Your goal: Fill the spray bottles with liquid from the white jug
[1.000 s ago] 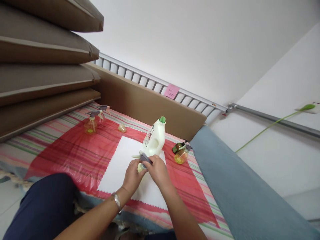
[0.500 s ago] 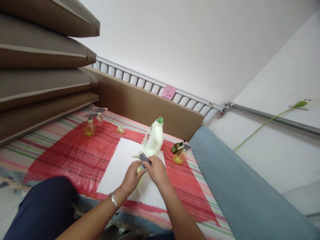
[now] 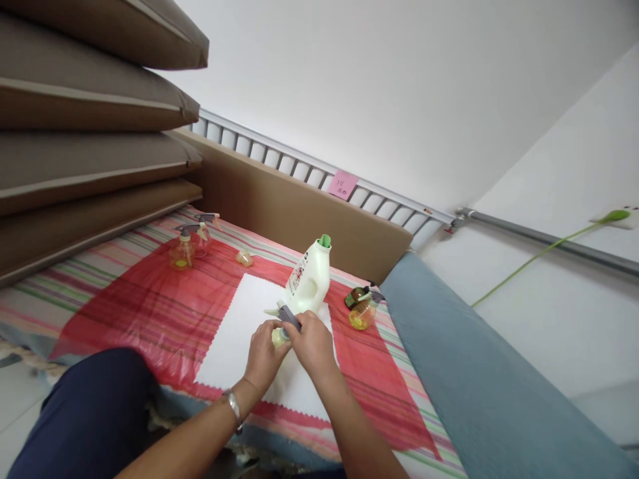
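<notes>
Both my hands meet over a white cloth (image 3: 234,339) on the bed. My left hand (image 3: 263,352) is closed round the yellowish body of a small spray bottle (image 3: 278,334). My right hand (image 3: 313,342) grips its grey trigger head (image 3: 288,315) from the right. Just behind them a white jug with a green cap (image 3: 309,279) stands upright on the cloth.
A red plastic sheet (image 3: 144,299) covers the striped bedding. Two spray bottles (image 3: 188,241) stand at its far left, a small cap-like piece (image 3: 244,257) lies near them, another spray bottle (image 3: 363,307) lies right of the jug. Brown cushions (image 3: 90,120) are stacked left; a grey-blue mattress (image 3: 474,372) lies right.
My hands stay on the small spray bottle with only slight shifts of the fingers. The camera has tilted a little; nothing else on the bed has moved.
</notes>
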The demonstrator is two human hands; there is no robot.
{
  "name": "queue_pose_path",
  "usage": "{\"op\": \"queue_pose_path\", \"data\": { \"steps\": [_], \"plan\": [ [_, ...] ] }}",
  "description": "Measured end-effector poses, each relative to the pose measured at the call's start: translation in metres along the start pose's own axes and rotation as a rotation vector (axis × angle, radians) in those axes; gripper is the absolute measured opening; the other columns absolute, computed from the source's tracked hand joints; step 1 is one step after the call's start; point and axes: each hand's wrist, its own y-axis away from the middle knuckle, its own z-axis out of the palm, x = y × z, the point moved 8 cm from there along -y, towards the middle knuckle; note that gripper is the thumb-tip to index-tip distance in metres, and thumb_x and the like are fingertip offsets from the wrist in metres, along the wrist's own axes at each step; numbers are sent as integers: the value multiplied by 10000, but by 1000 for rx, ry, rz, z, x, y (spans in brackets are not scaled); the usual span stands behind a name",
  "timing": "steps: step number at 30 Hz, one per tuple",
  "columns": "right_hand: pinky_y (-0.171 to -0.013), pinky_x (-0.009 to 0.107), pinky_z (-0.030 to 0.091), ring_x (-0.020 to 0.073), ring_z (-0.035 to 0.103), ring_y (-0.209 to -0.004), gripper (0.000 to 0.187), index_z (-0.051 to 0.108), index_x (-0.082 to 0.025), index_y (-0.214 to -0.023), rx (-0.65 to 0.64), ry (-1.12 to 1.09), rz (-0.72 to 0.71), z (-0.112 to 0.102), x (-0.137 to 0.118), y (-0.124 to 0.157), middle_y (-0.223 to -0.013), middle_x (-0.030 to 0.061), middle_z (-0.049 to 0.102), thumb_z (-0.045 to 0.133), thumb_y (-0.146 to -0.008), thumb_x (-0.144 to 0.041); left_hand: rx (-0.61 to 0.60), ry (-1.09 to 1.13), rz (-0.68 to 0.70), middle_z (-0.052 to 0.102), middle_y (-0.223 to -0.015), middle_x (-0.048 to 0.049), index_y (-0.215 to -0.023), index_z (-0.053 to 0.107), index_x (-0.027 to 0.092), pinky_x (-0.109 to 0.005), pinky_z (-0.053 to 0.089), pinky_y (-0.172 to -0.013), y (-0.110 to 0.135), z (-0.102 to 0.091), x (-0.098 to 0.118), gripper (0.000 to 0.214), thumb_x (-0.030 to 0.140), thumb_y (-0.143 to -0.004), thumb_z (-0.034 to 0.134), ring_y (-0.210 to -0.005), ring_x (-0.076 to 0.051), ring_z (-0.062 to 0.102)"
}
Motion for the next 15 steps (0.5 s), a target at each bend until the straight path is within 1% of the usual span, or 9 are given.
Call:
{"op": "queue_pose_path", "data": {
  "steps": [2,5,8,11,13,15],
  "plan": [
    [-591,249,313,169,573,-733,229,617,-180,-731,-5,4,-6,1,0,-1,-775,41,602,518,-830,-360,-22,21,4,633,-909,-54,-921,554,190,-420,455,-812,1,0,0,230,270,-722,635,-887,-244,593],
    [-597,247,315,166,573,-737,229,617,-182,-723,-11,11,-9,1,2,-1,-771,39,602,518,-830,-359,-90,42,32,643,-934,-67,-934,572,196,-439,444,-825,-1,3,1,206,300,-759,605,-913,-259,585],
    [-597,248,314,166,573,-732,217,622,-183,-724,-17,15,-3,0,6,-1,-770,39,605,527,-824,-352,-196,79,58,652,-966,-76,-989,585,196,-429,436,-845,-5,7,1,227,312,-796,563,-940,-255,577],
    [-594,248,314,168,575,-733,209,626,-179,-734,-19,13,9,0,9,-2,-775,42,609,528,-823,-341,-310,116,85,644,-1034,-86,-1028,586,190,-399,416,-889,-8,12,4,256,300,-799,555,-999,-241,560],
    [-592,248,316,168,575,-732,219,627,-177,-729,-20,7,12,0,9,-2,-770,41,608,526,-824,-347,-326,94,89,641,-1034,-86,-1024,578,183,-387,419,-874,-9,14,6,272,303,-781,569,-987,-239,562],
    [-591,245,319,164,575,-723,229,627,-177,-722,-23,-1,9,1,7,-2,-761,37,603,526,-823,-356,-275,31,52,646,-953,-71,-982,566,178,-380,438,-808,-9,14,6,266,312,-753,588,-899,-237,580]
  ]
}}
